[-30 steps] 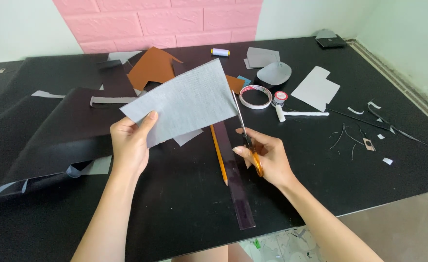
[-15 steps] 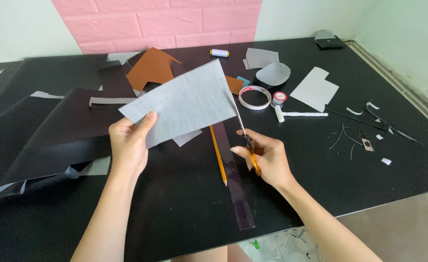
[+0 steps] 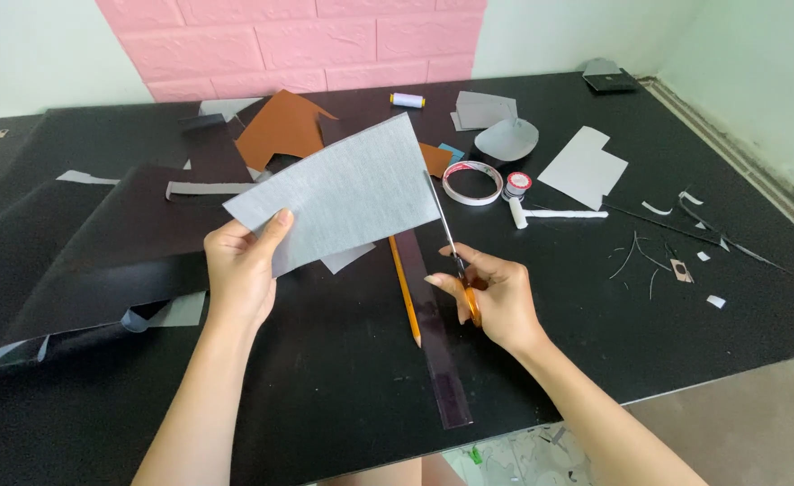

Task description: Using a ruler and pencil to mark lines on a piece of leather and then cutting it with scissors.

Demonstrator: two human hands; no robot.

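No screens, signs or packages are seen on the black table; one label is made out, a round red-and-white one on the lid of a small jar standing just right of the tape roll; a small brown-and-white tag-like scrap lies further right, too small to tell.

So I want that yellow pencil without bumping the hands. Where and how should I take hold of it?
Probably grip the pencil at its bare lower shaft just above the tip, coming from the near left. It lies flat beside the dark ruler; its upper end runs under the grey sheet, and the right hand crowds the other side.
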